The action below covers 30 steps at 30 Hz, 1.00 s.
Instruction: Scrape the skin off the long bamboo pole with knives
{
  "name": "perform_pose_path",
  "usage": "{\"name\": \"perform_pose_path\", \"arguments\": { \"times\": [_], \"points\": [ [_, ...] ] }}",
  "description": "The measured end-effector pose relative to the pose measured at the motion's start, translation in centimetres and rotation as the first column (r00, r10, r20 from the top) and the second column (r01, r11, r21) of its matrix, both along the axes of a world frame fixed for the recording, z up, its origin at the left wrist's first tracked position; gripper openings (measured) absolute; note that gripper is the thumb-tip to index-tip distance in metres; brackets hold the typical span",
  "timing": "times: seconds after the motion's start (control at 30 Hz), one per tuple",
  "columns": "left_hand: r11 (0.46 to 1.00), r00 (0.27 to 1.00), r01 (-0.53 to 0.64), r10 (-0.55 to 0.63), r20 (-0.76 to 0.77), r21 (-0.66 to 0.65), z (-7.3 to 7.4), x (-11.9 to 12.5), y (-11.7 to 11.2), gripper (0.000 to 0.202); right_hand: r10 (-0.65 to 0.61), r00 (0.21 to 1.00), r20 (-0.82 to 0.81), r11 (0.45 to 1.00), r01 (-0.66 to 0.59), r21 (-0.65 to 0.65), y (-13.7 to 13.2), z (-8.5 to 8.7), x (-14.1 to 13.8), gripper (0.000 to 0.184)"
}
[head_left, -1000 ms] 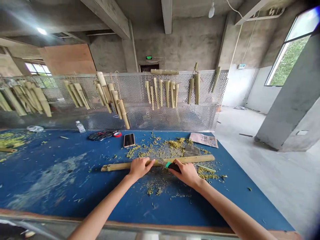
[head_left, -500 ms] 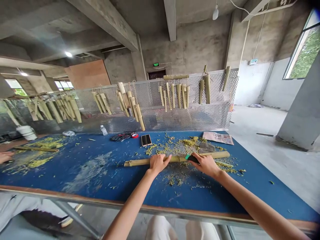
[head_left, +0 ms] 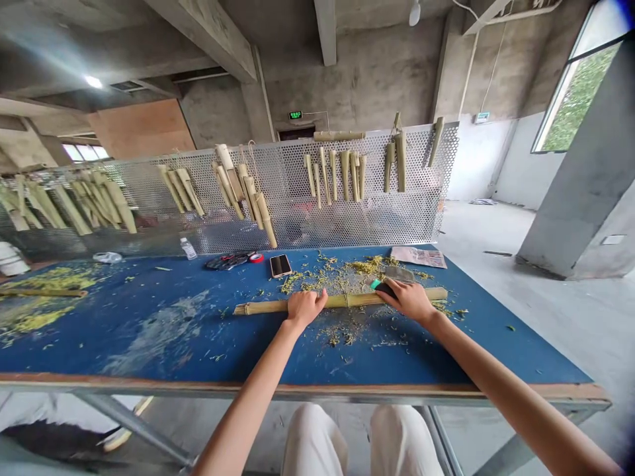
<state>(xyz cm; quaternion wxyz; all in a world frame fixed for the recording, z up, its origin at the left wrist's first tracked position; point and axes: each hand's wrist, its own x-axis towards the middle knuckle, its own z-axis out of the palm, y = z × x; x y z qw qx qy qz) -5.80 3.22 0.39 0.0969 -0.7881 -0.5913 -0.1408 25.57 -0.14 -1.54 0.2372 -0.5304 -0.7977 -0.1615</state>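
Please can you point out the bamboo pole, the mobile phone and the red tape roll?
Bamboo pole [head_left: 262, 305], head view, on its bare left section.
Mobile phone [head_left: 280, 266], head view, on its front face.
Red tape roll [head_left: 256, 258], head view, on its red band.

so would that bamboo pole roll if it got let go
Probably: the bamboo pole looks round, so it could roll on the flat blue table. It looks stiff, lying straight between the left hand and the right hand. It may be light for its length, if hollow.

Tip of black tool [head_left: 385, 289] hidden under right hand [head_left: 403, 299]
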Motion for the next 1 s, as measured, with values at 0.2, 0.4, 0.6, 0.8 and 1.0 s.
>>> {"name": "perform_pose_path", "arguments": {
  "times": [0.2, 0.4, 0.6, 0.8, 1.0],
  "points": [
    [0.998, 0.998, -0.056, 0.056, -0.034, -0.006, 0.6, 0.5, -0.4, 0.073, -0.076, 0.989, -0.128, 0.997, 0.078, 0.009, 0.0, 0.5, 0.6, 0.054],
    [0.992, 0.992, -0.126, 0.125, -0.011, -0.012, 0.5, 0.8, -0.1, 0.076, -0.153, 0.965, -0.214, 0.987, 0.159, 0.012, -0.2, 1.2, 0.5, 0.054],
    [0.977, 0.977, -0.212, 0.212, -0.006, -0.02, 0.8, 0.5, 0.3, 0.077, -0.306, 0.93, -0.204, 0.945, 0.27, -0.185, -0.5, 1.8, 0.6, 0.052],
    [0.974, 0.975, -0.223, 0.224, -0.018, 0.044, 1.0, 0.1, 0.5, 0.067, -0.376, 0.905, -0.198, 0.899, 0.304, -0.315, -0.2, 1.6, 0.7, 0.046],
    [0.983, 0.983, -0.181, 0.182, -0.011, 0.023, 0.6, -0.2, 1.0, 0.061, -0.184, 0.975, -0.127, 0.927, 0.129, -0.353, -0.4, 1.7, -0.2, 0.05]
  ]
}}
